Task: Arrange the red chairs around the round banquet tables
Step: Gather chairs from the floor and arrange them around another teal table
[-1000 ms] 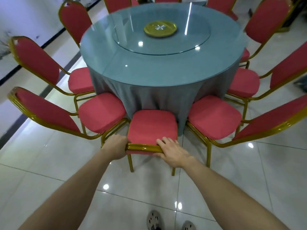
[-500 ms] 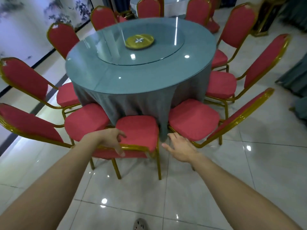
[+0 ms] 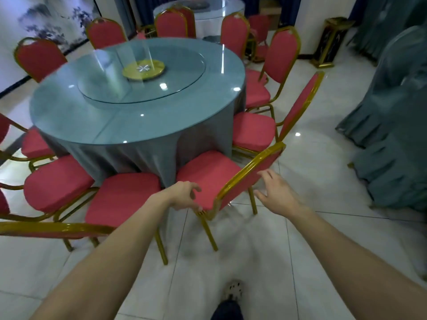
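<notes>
Left hand (image 3: 183,197) curled at red chair (image 3: 209,175) seat corner — right hand (image 3: 277,196) spread just beside backrest.

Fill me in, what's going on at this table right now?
A person is setting red chairs around the round banquet table. Both hands are at the chair nearest on the right side, which stands angled with its seat toward the table. The left hand is curled at the seat's near corner; whether it actually grips is unclear. The right hand is open beside the gold backrest frame, not holding it. The neighbouring chair to the left and others already ring the table.
</notes>
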